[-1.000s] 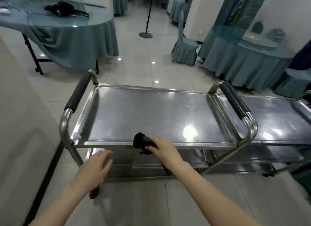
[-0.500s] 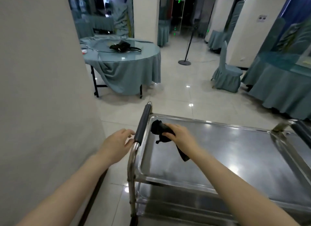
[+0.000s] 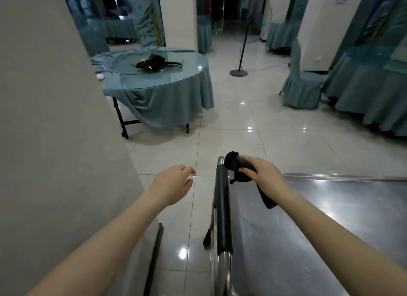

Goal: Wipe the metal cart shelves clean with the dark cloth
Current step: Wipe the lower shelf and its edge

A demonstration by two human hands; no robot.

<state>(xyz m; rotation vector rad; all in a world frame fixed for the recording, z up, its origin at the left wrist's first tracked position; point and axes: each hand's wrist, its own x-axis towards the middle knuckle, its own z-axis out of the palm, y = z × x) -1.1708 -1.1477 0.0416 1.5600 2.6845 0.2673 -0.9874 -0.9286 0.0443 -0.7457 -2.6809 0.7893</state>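
The metal cart's top shelf (image 3: 319, 218) fills the lower right, with its black padded handle (image 3: 222, 210) running along the left side. My right hand (image 3: 262, 172) grips the bunched dark cloth (image 3: 236, 165) at the shelf's far left corner, against the top end of the handle; a tail of cloth hangs down onto the shelf under my wrist. My left hand (image 3: 171, 183) hovers over the floor left of the handle, fingers loosely curled, holding nothing. The lower shelves are hidden.
A beige wall (image 3: 55, 141) stands close on the left. A round table with a teal cloth (image 3: 154, 84) and a dark bag on it is ahead. A covered chair (image 3: 301, 84), more draped tables and a stand pole (image 3: 239, 71) are on the tiled floor.
My right hand has carried the cloth from the near edge across the shelf to its far left corner by the handle. My left hand has come off the handle and hangs left of it.
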